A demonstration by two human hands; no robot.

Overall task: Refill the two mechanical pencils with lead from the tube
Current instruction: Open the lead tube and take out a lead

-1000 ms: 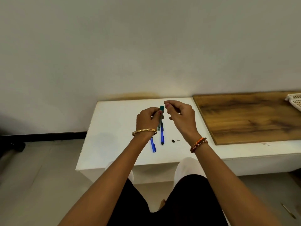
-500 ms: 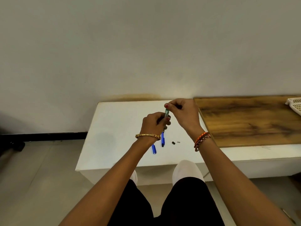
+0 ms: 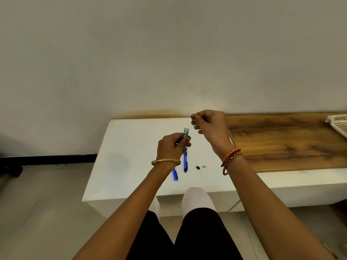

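Observation:
My left hand grips the grey-green lead tube upright above the white table; the tube's top end is uncovered. My right hand is raised to the right of the tube and pinches its small green cap between thumb and fingers. Two blue mechanical pencils lie on the table below my left hand: one points away from me, the other is partly hidden by my left wrist. A small black cap and a tiny grey piece lie just right of the pencils.
A wooden board covers the table's right part, with a white plastic basket at its far right edge. A wall stands directly behind the table. My knees are under the table's front edge.
My right hand pulled the green cap off the tube's top and moved up and to the right with it. My left hand kept hold of the tube.

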